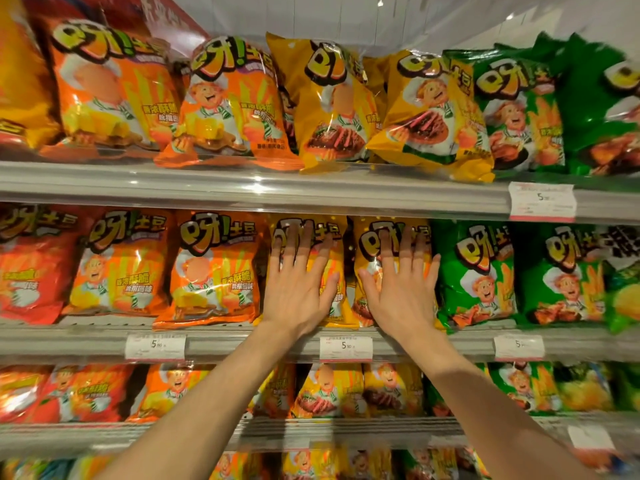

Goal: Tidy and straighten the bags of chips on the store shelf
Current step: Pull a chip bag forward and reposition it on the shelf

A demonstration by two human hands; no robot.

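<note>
Grey store shelf (pixel 242 344), orange bags (pixel 211 268), yellow bags (pixel 346 244), green bags (pixel 474 271) standing upright along it

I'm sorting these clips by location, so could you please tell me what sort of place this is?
Most likely a shop's snack aisle. Stacked shelves carry rows of chip bags grouped by colour, and price tags are clipped to the shelf edges. The left hand and right hand press flat on yellow bags.

Glossy film bags, matt rails.
I see shiny, crinkled plastic film on the chip bags (pixel 221 268), a clear glossy plastic strip on the shelf edge (pixel 242 188), and smooth paper price tags (pixel 345 348) below it.
</note>
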